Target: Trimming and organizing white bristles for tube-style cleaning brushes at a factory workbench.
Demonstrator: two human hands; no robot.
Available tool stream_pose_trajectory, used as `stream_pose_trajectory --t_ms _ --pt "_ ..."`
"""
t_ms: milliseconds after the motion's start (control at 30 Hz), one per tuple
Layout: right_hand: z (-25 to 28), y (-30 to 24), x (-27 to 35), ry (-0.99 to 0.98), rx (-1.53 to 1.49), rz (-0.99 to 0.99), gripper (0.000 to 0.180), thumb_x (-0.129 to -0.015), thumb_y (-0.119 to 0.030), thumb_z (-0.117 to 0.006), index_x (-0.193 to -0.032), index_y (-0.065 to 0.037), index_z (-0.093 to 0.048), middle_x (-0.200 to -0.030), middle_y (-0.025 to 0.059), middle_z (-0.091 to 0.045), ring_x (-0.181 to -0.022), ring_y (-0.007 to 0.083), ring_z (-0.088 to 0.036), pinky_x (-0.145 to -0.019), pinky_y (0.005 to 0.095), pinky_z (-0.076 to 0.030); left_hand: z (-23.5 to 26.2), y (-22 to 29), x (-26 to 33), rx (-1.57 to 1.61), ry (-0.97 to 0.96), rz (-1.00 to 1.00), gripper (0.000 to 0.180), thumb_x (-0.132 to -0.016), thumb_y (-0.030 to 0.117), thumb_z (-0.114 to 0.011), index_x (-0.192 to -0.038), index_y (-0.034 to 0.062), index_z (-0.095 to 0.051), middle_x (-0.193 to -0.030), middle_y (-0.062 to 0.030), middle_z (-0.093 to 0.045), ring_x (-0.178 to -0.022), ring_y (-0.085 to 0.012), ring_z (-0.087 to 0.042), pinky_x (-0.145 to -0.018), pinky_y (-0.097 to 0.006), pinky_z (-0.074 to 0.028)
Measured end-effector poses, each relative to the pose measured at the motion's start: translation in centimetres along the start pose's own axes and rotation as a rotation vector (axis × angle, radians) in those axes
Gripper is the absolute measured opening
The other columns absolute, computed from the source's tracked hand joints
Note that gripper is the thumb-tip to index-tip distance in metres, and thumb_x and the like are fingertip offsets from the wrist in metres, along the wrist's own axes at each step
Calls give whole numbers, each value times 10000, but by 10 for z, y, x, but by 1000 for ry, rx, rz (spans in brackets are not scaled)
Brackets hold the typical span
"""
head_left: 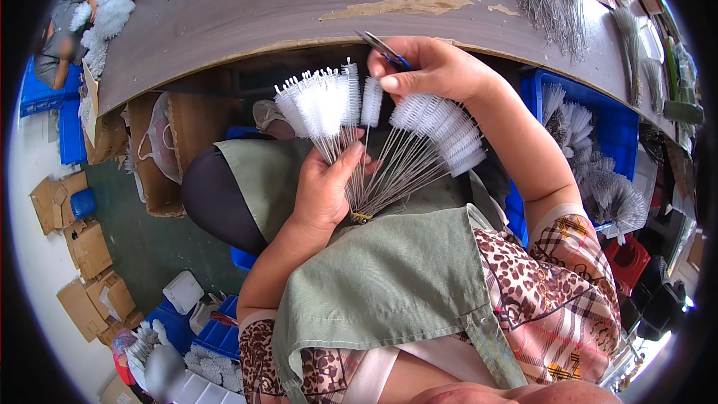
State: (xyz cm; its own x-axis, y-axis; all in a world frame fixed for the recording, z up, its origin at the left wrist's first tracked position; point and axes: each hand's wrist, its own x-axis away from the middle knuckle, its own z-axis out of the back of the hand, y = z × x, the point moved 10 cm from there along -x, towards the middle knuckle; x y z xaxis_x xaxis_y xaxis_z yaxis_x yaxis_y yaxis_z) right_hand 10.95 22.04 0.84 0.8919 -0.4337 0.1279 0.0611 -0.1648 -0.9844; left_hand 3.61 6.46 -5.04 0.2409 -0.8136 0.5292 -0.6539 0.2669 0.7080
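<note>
My left hand (320, 188) is closed around the wire stems of a bundle of white-bristled tube brushes (323, 108). The stems converge near my lap at a yellow tie (361, 217). Part of the bundle, a second group of brushes (437, 127), fans out to the right. Between the two groups stands a single brush (371, 102), its top by the fingers of my right hand (437, 67). That hand is closed on small blue-handled snips (383, 48), blades pointing up and left. Whether its fingers also touch the single brush, I cannot tell.
A worn brown table (299, 22) curves across in front, with loose brushes (550, 7) at its far right. To my right, a blue crate (621, 135) holds more brushes. An open cardboard box (176, 150) stands at left. Another person (63, 37) sits far left.
</note>
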Motion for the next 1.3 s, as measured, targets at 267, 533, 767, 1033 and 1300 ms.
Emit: stream_pose_trajectory --t_ms 267,533,767,1033,1300 --pt "-10 -5 3 -108 41 93 486 -723 -320 -776 -1049 -65 -521 -712 -50 -466 -683 60 -420 -657 210 -359 2 -1 2 -43 37 51 187 -827 35 -650 -984 21 -550 -862 -45 -593 -716 -160 -618 -670 -301 -540" --pt "-10 -14 5 -42 10 82 346 -774 -190 -739 -1011 -31 -544 -763 -28 -496 -696 65 -449 -672 191 -379 -1 -1 3 -50 31 75 179 -814 20 -656 -947 33 -536 -850 -47 -585 -712 -167 -615 -658 -303 -542" --pt "-18 -1 13 -235 -151 100 277 -786 -241 -724 -899 -39 -573 -820 -10 -545 -743 91 -502 -742 230 -429 -6 1 4 -33 -1 45 173 -831 15 -631 -966 12 -524 -855 -74 -593 -721 -187 -620 -694 -332 -560" --pt "-3 -14 15 56 -71 141 194 -853 -189 -651 -987 -56 -608 -759 -39 -552 -736 53 -491 -709 221 -411 -4 0 7 -56 12 42 183 -863 65 -592 -1025 9 -526 -878 -136 -612 -749 -237 -638 -667 -366 -553" --pt "22 -39 2 221 457 -6 325 -869 -341 -627 -807 -26 -579 -713 -1 -545 -634 90 -520 -598 262 -439 -18 -4 7 -167 -92 86 194 -884 101 -587 -1025 -12 -517 -870 -136 -624 -783 -226 -639 -704 -346 -555"
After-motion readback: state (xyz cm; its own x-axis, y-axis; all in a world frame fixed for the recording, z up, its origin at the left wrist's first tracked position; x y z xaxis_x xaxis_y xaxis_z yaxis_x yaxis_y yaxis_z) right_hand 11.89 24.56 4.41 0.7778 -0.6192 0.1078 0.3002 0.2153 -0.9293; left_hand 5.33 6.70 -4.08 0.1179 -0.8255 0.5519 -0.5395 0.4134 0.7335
